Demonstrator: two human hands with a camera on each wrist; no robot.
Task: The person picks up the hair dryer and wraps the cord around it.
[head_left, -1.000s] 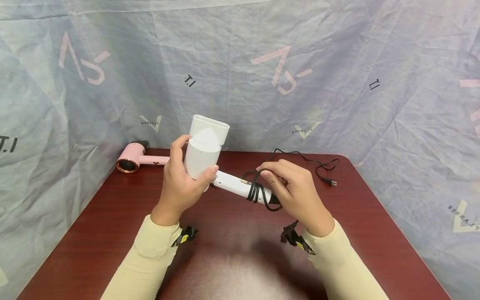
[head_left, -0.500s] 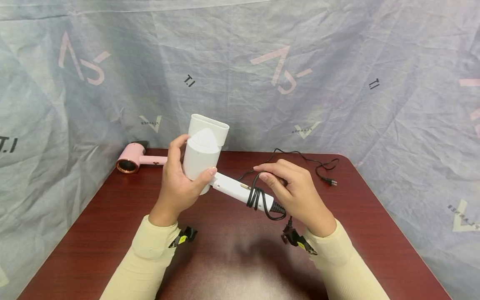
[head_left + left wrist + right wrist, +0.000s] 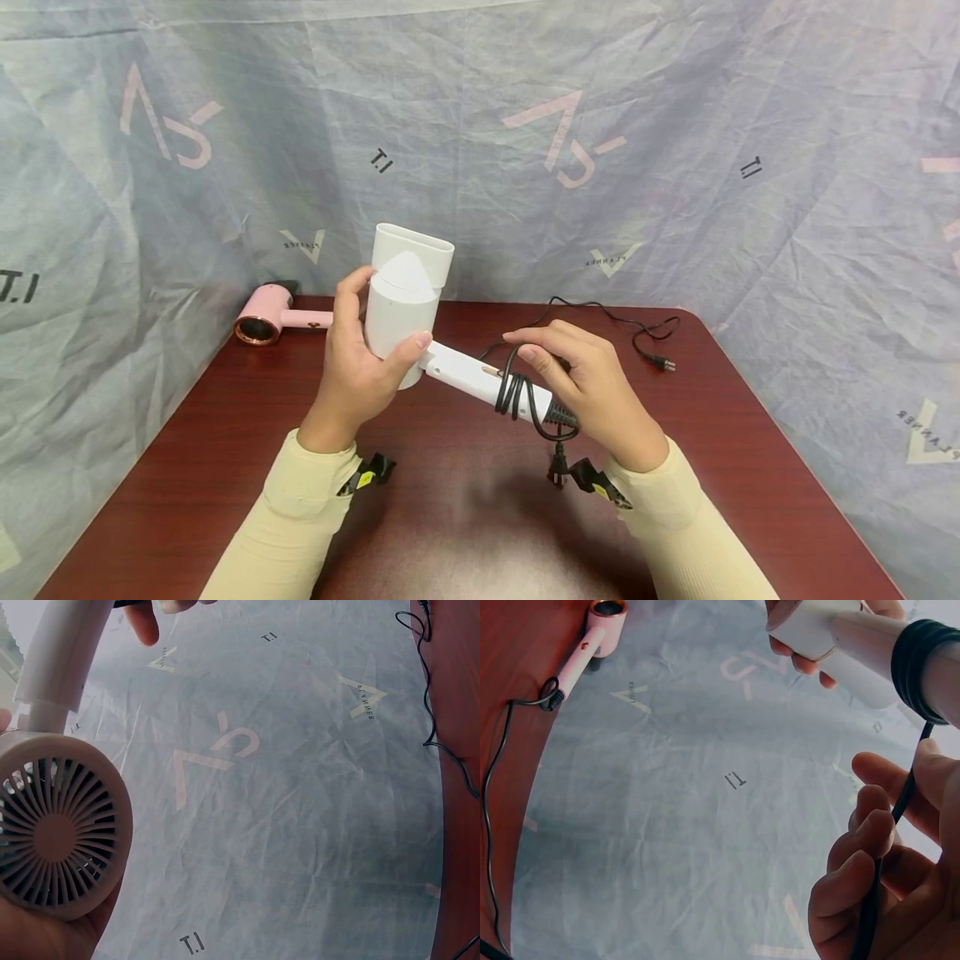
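The left hand [image 3: 356,377] grips a white hair dryer [image 3: 405,321], the right hand [image 3: 598,383] its black cord [image 3: 906,671]; pink hair dryer [image 3: 272,315] far left.

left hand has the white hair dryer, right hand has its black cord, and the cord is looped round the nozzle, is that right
One thing is off: the black cord is looped round the handle, not the nozzle, as the head view shows. The left hand does hold the white hair dryer, and the right hand holds its cord.
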